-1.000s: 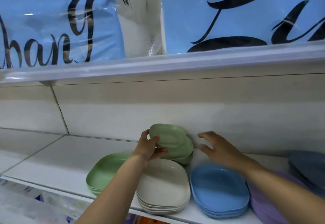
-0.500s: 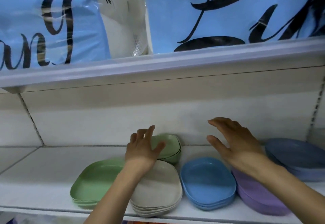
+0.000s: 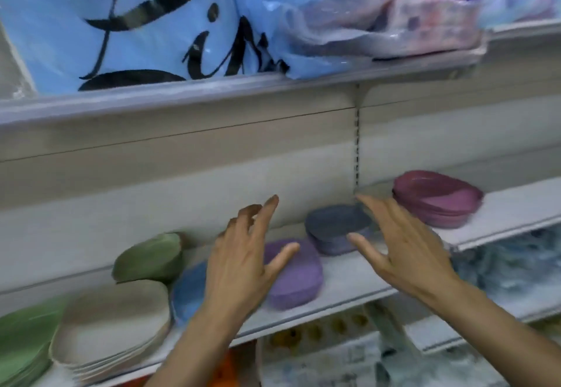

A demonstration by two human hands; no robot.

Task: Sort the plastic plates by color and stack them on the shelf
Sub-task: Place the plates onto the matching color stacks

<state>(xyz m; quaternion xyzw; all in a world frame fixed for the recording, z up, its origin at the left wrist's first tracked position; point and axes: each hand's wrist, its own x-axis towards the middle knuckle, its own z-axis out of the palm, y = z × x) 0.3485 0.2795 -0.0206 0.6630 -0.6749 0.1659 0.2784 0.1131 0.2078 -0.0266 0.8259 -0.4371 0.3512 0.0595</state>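
A white store shelf (image 3: 349, 274) is carrying the plates, with a pale back panel behind it and a slotted upright (image 3: 357, 143) rising just above the slate-blue stack (image 3: 337, 225) (motion is smearing the whole view). High above that stack, an upper shelf is holding blue plastic bags (image 3: 136, 22) with black lettering.

The slate-blue stack is sitting toward the back of the shelf, its long axis running along it. To its right a plum stack (image 3: 437, 198) is lying the same way. In front and left of it, a purple stack (image 3: 294, 277) is pointing front to back. Further left are sitting light-blue (image 3: 189, 289), beige (image 3: 115, 326) and green (image 3: 21, 344) stacks, with tilted green plates (image 3: 148, 259) behind.

The left hand (image 3: 243, 265) is hovering with fingers spread over the purple stack, holding nothing. The right hand (image 3: 400, 244) is splaying empty just right of the slate-blue stack; I cannot tell if it is touching.
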